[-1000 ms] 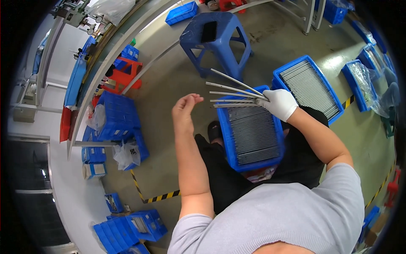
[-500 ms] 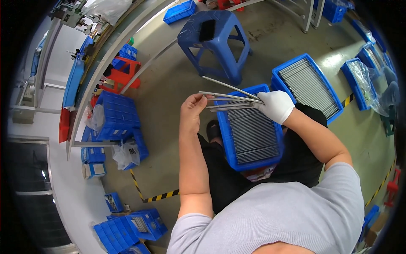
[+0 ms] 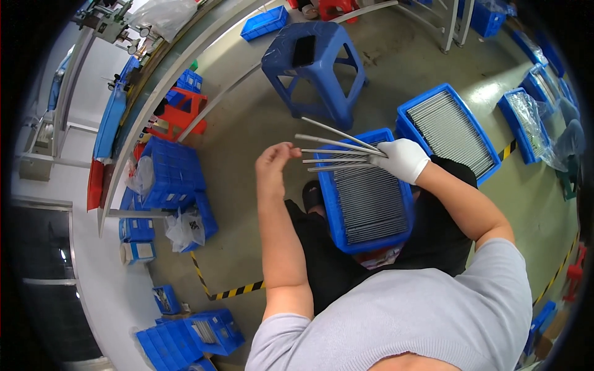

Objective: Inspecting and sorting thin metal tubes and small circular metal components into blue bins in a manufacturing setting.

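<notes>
My right hand [image 3: 402,161], in a white glove, is closed around one end of several thin grey metal rods [image 3: 337,141]. Their free ends fan out to the left, some way apart from each other. Bare and slightly blurred, my left hand [image 3: 272,162] has its fingers bent together at the tip of one middle rod; whether they grip it is hidden. Below the rods, between my knees, a blue crate [image 3: 334,213] holds many similar rods laid side by side in rows.
Beyond my right knee stands a second blue crate [image 3: 489,162] of rods. A blue plastic stool [image 3: 322,52] with a dark phone-like slab [image 3: 304,51] on it is ahead. Blue bins [image 3: 173,167] stack at left under a bench. Striped tape [image 3: 238,290] marks the floor.
My left hand has shifted slightly left and down. The rods' free ends have spread farther apart, while my right hand keeps its hold and has barely moved.
</notes>
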Demonstrator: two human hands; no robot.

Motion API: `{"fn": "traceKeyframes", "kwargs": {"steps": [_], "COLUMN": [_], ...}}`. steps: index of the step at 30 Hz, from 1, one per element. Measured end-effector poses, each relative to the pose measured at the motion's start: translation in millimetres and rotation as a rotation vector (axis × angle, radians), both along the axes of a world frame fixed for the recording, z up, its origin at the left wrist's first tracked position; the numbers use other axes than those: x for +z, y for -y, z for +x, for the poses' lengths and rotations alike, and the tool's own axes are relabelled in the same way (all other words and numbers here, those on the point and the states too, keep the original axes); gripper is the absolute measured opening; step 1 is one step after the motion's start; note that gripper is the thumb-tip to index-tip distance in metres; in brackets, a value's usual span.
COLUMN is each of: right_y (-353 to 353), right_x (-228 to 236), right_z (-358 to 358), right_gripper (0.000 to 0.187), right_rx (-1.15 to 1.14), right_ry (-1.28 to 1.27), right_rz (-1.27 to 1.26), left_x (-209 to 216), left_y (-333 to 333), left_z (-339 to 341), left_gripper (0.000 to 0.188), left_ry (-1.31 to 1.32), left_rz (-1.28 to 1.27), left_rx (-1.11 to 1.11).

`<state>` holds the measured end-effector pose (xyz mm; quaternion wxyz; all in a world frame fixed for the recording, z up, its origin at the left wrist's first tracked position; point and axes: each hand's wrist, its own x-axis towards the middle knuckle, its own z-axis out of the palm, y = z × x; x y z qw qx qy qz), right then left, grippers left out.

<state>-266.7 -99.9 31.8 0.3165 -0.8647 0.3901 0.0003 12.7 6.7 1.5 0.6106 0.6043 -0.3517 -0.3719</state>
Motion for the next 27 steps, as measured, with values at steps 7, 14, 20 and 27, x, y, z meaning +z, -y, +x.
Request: {"fn": "traceKeyframes", "kwargs": {"steps": [7, 14, 20, 27], "right_y": [-8, -5, -3, -7], "right_x": [-6, -10, -5, -8], "right_z": [-1, -2, -7, -6], "right_gripper": [0.043, 0.043, 0.045, 0.044], "right_rx": [-0.042, 0.021, 0.056, 0.060], "right_ry": [0.162, 0.163, 0.148, 0.196], "right_rz": [0.893, 0.978, 1.092, 1.062], "left_x": [7, 8, 7, 10], "left_y": [-2, -4, -5, -6], "left_z": [0, 4, 6, -3], "left_gripper": [0.030, 0.031, 0.030, 0.028], "left_ry": [-0.175, -0.201, -0.161, -0.112], "left_rz": [0.067, 0.043, 0.040, 0.108], "left_rx": [-0.095, -0.200, -0.229, -0.274]}}
